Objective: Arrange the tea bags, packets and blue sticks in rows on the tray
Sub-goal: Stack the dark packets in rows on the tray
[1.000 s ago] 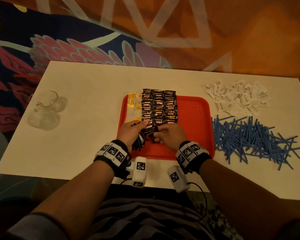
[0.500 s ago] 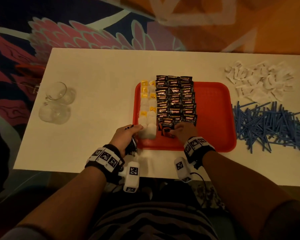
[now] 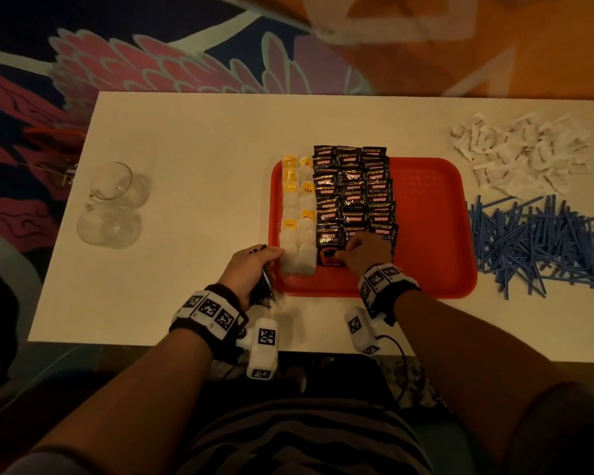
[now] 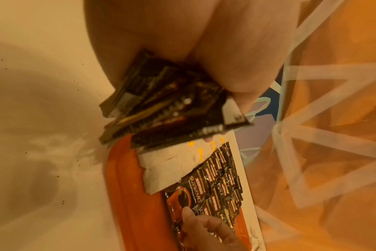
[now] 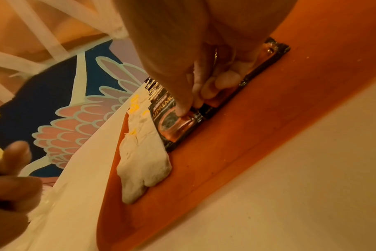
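Note:
A red tray [image 3: 432, 234] lies mid-table. Along its left side run two rows of white tea bags [image 3: 297, 234] with yellow tags. Beside them run three rows of black coffee packets [image 3: 353, 193]. My left hand [image 3: 268, 255] sits at the tray's near left corner and grips a stack of black packets [image 4: 161, 108]. My right hand [image 3: 353, 252] is at the near end of the packet rows. Its thumb [image 5: 182, 110] presses the front packet [image 5: 176, 125], and its curled fingers hold the neighbouring packet down. The blue sticks [image 3: 542, 241] lie heaped right of the tray.
A pile of white packets [image 3: 521, 152] lies at the far right of the table. Two clear glass cups [image 3: 114, 207] lie at the left. The tray's right half shows bare red. Patterned carpet surrounds the white table [image 3: 192, 138].
My left hand drew back from the packet rows to the tray's near left corner, still holding the stack. My right hand stayed at the near end of the rows.

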The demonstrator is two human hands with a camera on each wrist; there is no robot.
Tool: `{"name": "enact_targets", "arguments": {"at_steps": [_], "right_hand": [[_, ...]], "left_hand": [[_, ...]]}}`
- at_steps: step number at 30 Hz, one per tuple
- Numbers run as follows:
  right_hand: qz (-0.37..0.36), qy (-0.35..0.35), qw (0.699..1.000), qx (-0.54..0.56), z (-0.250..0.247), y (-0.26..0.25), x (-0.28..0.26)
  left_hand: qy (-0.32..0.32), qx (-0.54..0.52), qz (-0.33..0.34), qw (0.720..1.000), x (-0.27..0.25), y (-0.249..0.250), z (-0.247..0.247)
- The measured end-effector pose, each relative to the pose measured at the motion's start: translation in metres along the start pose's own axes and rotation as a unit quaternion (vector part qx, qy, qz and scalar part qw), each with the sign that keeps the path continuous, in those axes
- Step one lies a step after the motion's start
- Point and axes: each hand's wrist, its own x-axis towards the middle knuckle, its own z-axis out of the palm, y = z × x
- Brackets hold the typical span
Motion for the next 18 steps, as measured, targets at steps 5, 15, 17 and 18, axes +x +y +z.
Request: {"name": "enact_targets", "arguments": {"at_steps": [5,15,17,18], "right_hand": [[0.000,0.003,1.000,-0.007,-0.001,0.003,0.000],[-0.028,0.023,0.999,0.022,-0.031,0.003,-0.014],[-0.046,0.019,0.998,0.037,-0.039,-0.002,-0.021],[-0.058,0.012,0.997,0.054,-0.043,-0.005,-0.025]], "left_hand": [[-0.011,0.013,-0.007,1.000,0.005,0.000,0.003],[-0.086,-0.017,-0.042,0.995,0.008,0.014,0.014],[-0.109,-0.032,-0.042,0.993,0.007,0.023,0.019],[-0.122,-0.027,-0.041,0.991,0.006,0.027,0.021]]}}
